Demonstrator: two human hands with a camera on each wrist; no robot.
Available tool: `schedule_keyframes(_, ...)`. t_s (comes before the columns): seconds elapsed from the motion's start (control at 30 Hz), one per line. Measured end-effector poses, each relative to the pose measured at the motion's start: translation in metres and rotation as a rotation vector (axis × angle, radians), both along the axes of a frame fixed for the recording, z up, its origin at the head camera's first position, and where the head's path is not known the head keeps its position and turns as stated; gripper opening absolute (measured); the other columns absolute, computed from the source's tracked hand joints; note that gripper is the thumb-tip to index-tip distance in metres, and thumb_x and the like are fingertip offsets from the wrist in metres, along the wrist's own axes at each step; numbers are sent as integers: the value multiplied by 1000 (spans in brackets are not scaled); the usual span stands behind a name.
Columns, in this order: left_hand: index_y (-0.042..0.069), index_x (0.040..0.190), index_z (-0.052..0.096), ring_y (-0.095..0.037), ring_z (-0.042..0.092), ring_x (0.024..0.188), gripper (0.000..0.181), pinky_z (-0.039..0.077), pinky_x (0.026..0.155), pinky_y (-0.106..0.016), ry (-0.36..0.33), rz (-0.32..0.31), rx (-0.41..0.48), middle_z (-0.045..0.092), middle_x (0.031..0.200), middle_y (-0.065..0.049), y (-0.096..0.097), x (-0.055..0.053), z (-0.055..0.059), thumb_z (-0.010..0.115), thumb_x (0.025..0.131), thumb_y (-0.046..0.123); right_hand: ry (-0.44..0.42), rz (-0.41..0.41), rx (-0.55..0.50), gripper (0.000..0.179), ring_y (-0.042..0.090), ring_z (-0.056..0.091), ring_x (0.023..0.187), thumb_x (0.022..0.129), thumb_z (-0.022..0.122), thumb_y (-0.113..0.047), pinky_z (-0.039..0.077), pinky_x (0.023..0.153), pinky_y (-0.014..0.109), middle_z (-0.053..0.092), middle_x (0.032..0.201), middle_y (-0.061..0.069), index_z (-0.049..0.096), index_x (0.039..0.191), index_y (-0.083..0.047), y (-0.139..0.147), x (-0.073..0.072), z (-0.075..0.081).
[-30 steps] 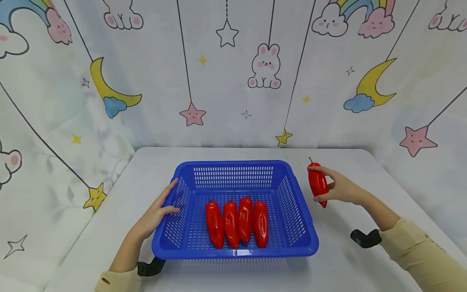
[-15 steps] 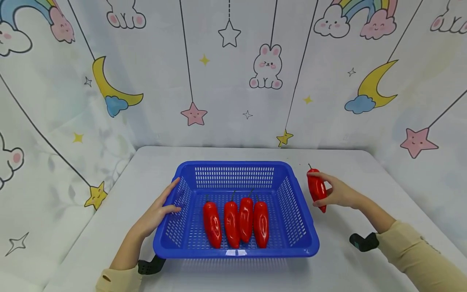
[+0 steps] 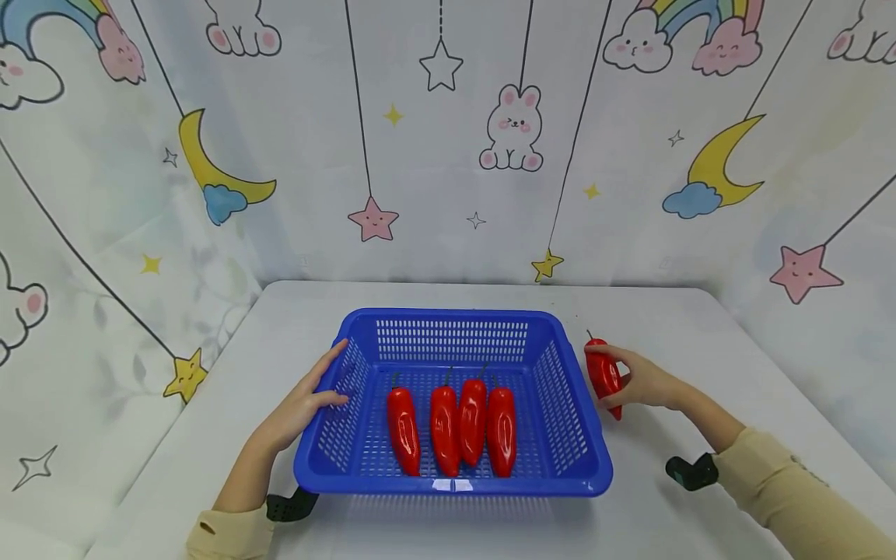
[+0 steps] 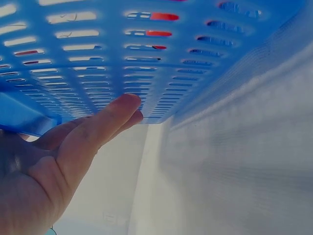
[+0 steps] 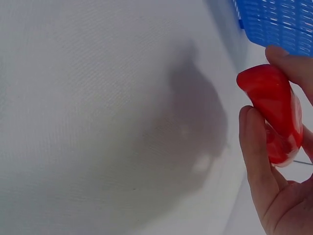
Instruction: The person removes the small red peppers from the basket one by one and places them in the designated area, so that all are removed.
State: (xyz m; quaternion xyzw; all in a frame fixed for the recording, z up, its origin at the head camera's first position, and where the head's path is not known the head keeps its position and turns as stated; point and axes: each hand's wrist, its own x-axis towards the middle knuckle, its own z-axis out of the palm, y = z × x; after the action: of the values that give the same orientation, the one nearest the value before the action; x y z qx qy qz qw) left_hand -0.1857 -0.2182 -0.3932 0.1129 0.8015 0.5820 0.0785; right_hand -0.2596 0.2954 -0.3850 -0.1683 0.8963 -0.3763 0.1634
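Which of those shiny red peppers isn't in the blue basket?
The red pepper gripped by the person's right hand, just right of the blue basket. The other four peppers all lie inside it.

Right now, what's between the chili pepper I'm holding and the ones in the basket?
In the head view, the blue basket's slotted right wall and a strip of its floor.

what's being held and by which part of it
The right hand holds a red pepper by its body, between thumb and fingers. The left hand touches the left side of the blue basket.
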Motion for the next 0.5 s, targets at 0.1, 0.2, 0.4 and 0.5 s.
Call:
schedule_keyframes(0.1, 25, 148, 12, -45, 14, 132, 76, 19, 96, -65, -2, -1, 5, 3, 152, -15, 0, 0, 0, 48, 84, 8, -15, -5, 12, 91, 49, 44, 107, 65, 80, -12, 53, 68, 39, 32, 130, 30, 28, 140, -6, 1, -1, -5)
schedule_keyframes(0.2, 25, 148, 12, -45, 14, 132, 76, 20, 96, -65, -1, 0, 8, 3, 152, -15, 0, 0, 0, 48, 83, 8, -11, 3, 19, 92, 48, 46, 105, 65, 80, -12, 53, 69, 40, 33, 130, 31, 28, 140, -5, 1, -3, -9)
schedule_keyframes(0.4, 27, 147, 12, -45, 16, 132, 76, 22, 96, -64, -3, 5, 5, 3, 152, -15, -1, 0, -1, 49, 84, 8, 16, 17, 58, 92, 47, 48, 103, 64, 81, -14, 53, 69, 40, 34, 129, 32, 29, 139, -3, 0, -5, -13)
schedule_keyframes(0.5, 27, 147, 12, -45, 16, 132, 75, 21, 96, -64, -3, 4, 6, 3, 152, -15, -1, -1, -2, 49, 84, 8, 8, 15, 76, 92, 46, 49, 102, 64, 82, -14, 53, 69, 40, 35, 128, 32, 30, 139, -3, -1, -5, -14)
